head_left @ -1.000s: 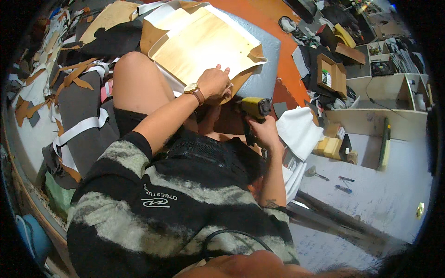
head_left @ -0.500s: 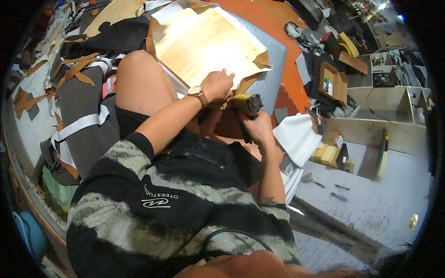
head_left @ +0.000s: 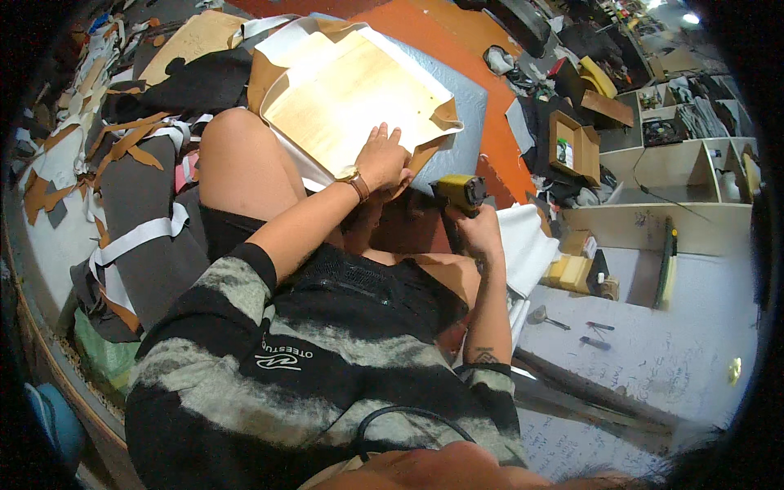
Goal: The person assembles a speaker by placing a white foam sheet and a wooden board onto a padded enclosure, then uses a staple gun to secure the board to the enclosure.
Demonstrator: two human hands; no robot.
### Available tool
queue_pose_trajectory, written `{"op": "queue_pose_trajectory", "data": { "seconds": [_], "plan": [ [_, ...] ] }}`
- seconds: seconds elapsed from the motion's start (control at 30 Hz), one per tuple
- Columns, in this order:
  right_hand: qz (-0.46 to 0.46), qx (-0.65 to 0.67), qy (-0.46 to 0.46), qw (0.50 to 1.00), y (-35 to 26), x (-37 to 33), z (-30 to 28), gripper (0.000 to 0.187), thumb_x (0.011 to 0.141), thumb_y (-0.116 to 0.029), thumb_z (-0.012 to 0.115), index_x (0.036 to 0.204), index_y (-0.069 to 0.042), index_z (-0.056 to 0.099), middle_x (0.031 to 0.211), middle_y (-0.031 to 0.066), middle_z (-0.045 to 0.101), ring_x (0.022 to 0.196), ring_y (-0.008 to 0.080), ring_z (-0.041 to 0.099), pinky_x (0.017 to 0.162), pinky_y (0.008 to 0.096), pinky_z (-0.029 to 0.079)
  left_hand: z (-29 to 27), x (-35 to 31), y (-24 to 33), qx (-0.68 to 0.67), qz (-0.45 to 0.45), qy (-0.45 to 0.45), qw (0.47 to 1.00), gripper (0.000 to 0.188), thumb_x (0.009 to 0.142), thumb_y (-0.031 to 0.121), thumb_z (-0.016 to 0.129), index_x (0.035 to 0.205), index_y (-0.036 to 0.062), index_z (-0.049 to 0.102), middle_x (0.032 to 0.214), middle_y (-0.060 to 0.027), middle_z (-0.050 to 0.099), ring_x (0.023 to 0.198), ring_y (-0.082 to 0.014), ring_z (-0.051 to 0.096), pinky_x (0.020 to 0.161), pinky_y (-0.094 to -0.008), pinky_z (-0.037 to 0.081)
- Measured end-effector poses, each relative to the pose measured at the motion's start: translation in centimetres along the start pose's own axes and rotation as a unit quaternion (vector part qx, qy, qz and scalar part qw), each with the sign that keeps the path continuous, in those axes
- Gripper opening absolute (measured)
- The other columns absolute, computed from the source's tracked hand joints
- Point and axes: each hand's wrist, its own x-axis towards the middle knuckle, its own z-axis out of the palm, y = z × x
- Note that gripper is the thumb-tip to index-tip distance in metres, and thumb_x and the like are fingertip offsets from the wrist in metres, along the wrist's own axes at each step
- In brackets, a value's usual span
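A pale wooden panel (head_left: pixel 347 90) leans tilted past my knees, with a white, brown-backed cover folded over its edges. My left hand (head_left: pixel 384 162), a watch on its wrist, is at the panel's near edge. Two of its fingers stretch over the wood, and the others bend at the edge and the cover's fold (head_left: pixel 429 149). Just right of that edge, apart from it, my right hand (head_left: pixel 478 229) grips a yellow and black staple gun (head_left: pixel 461 192) by its handle. The gun's nose is partly hidden.
A blue-grey padded block (head_left: pixel 469 106) lies behind the panel. Brown and white scraps (head_left: pixel 135 147) litter a dark cushion on the left. White material (head_left: pixel 523 245) hangs beside my right arm. An open cardboard box (head_left: pixel 576 147) and a white partitioned cabinet (head_left: pixel 653 245) stand to the right.
My right hand has drawn the staple gun away from the panel's edge, to the right and slightly nearer me. My left hand stays at the edge.
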Motion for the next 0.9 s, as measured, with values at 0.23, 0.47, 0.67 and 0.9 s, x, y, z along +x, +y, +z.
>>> {"op": "queue_pose_trajectory", "data": {
  "seconds": [0.23, 0.47, 0.67, 0.9],
  "plan": [
    [0.011, -0.013, -0.029, 0.999, -1.6, 3.3, 0.8, 0.036, 0.083, -0.029, 0.080, 0.103, 0.001, 0.078, 0.085, 0.0120, 0.078, 0.077, 0.0167, 0.073, 0.071, 0.0341, 0.056, 2.2, -0.7, -0.4, -0.059, -0.017, 0.074, 0.995, 0.028, 0.091, 0.038, 0.073, 0.099, 0.0111, 0.076, 0.157, -0.0207, 0.047, 0.144, -0.0434, 0.045, 0.110, -0.0475, 0.049],
    [0.047, -0.097, -0.025, 0.994, -5.0, 3.9, 1.7, 0.045, 0.083, -0.038, 0.079, 0.103, 0.003, 0.077, 0.091, 0.0228, 0.077, 0.088, 0.0347, 0.077, 0.078, 0.0414, 0.058, 2.9, -0.4, -0.9, -0.027, 0.010, 0.077, 0.997, 0.029, 0.094, 0.036, 0.070, 0.100, 0.0084, 0.076, 0.155, -0.0176, 0.050, 0.142, -0.0410, 0.048, 0.107, -0.0465, 0.051],
    [0.025, -0.117, -0.018, 0.993, -4.3, 3.1, 3.3, 0.048, 0.083, -0.040, 0.080, 0.103, 0.003, 0.076, 0.092, 0.0233, 0.077, 0.089, 0.0362, 0.077, 0.080, 0.0424, 0.058, 3.4, -0.1, -1.6, -0.024, 0.022, 0.080, 0.996, 0.027, 0.095, 0.035, 0.070, 0.101, 0.0094, 0.076, 0.155, -0.0157, 0.051, 0.142, -0.0390, 0.048, 0.107, -0.0459, 0.051],
    [0.029, -0.180, -0.017, 0.983, -4.2, 1.4, 4.2, 0.046, 0.082, -0.041, 0.079, 0.106, -0.002, 0.077, 0.095, 0.0236, 0.076, 0.095, 0.0391, 0.074, 0.084, 0.0471, 0.057, 2.8, -0.1, -1.5, -0.046, 0.013, 0.059, 0.997, 0.024, 0.094, 0.032, 0.070, 0.101, 0.0105, 0.076, 0.154, -0.0160, 0.051, 0.141, -0.0398, 0.049, 0.109, -0.0467, 0.050]
  ]
}}
